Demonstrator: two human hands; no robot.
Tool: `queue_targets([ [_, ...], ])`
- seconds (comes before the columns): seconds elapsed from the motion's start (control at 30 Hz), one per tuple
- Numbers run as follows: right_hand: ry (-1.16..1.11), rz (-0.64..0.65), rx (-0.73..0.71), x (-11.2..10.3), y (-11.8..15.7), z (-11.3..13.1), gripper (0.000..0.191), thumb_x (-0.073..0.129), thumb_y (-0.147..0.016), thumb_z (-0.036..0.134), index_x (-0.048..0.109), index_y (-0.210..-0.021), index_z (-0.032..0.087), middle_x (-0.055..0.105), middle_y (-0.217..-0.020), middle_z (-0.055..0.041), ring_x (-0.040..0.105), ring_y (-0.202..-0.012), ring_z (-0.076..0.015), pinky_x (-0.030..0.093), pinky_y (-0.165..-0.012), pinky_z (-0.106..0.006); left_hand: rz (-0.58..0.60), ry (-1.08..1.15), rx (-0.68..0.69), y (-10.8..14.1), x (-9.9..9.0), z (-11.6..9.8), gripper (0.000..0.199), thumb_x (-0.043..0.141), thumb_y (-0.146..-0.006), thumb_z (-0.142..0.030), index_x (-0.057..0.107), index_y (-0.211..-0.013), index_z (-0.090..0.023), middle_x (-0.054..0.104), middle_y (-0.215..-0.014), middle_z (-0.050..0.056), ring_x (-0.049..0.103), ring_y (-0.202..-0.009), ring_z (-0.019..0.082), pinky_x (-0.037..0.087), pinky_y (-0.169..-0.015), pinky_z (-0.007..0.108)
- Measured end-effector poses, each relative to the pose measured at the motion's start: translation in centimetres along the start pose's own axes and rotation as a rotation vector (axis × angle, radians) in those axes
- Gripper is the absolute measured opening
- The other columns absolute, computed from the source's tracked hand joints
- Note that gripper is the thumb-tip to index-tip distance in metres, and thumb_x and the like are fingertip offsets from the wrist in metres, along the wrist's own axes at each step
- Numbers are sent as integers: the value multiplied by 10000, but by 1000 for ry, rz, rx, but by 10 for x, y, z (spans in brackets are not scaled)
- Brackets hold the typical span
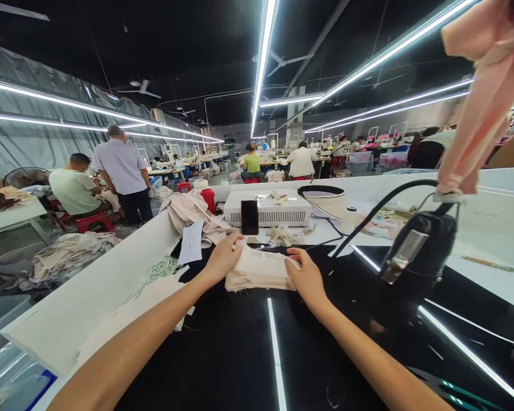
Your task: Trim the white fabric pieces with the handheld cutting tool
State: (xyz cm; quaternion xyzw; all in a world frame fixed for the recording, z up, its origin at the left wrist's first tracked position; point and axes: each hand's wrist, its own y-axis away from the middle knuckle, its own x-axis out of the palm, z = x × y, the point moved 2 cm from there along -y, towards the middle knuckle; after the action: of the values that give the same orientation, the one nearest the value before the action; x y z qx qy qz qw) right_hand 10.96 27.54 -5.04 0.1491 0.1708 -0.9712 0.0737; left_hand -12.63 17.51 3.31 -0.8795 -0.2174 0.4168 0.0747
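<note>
A stack of cream fabric pieces (261, 269) lies on the glossy black tabletop, its layered front edge showing loose threads. My left hand (224, 258) grips the stack's upper left corner, thumb and fingers closed on the cloth. At the opposite end, my right hand (307, 278) is closed on the right edge, with its fingertips on the top layers. Just behind the stack, a dark phone (249, 217) stands upright against a white vented box (268, 206).
To the right stands a black machine (426, 251) with a metal plate and thick hose; pink cloth (482, 114) hangs above it. Crumpled beige fabric (192, 214), a white paper (191, 242) and green cord (159, 271) lie left. A wooden-handled tool (488, 263) rests far right. Other people work beyond.
</note>
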Motion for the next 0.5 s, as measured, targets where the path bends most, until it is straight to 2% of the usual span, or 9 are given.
queue_targets([
  [0.13, 72, 10, -44, 8, -9, -9, 399, 792, -1110, 417, 719, -1433, 193, 749, -1434, -118, 780, -1209, -289, 694, -1030, -511, 42, -74, -23, 2, 5, 16, 322, 760, -1148, -424, 737, -1366, -187, 756, -1338, 105, 763, -1148, 264, 664, -1035, 482],
  [0.3, 166, 26, -133, 8, -12, -13, 395, 787, -1114, 419, 721, -1435, 197, 746, -1445, -119, 778, -1219, -289, 692, -1038, -514, 82, -138, -60, 3, 6, 32, 370, 732, -1135, -500, 738, -1306, -171, 765, -1093, 56, 749, -962, 236, 629, -962, 444],
  [0.4, 230, 3, -182, 3, -9, -9, 395, 784, -1116, 417, 720, -1444, 207, 733, -1480, -124, 764, -1261, -300, 681, -1070, -530, 69, -175, -65, 2, 2, 33, 451, 666, -1068, -547, 763, -1303, -175, 742, -928, 35, 726, -844, 250, 591, -874, 392],
  [0.5, 281, -6, -221, 1, 1, 2, 393, 780, -1118, 416, 719, -1452, 217, 719, -1511, -128, 752, -1293, -307, 669, -1096, -543, 40, -218, -59, 3, -5, 31, 550, 607, -964, -554, 791, -1319, -176, 752, -875, 39, 730, -792, 278, 568, -804, 356],
])
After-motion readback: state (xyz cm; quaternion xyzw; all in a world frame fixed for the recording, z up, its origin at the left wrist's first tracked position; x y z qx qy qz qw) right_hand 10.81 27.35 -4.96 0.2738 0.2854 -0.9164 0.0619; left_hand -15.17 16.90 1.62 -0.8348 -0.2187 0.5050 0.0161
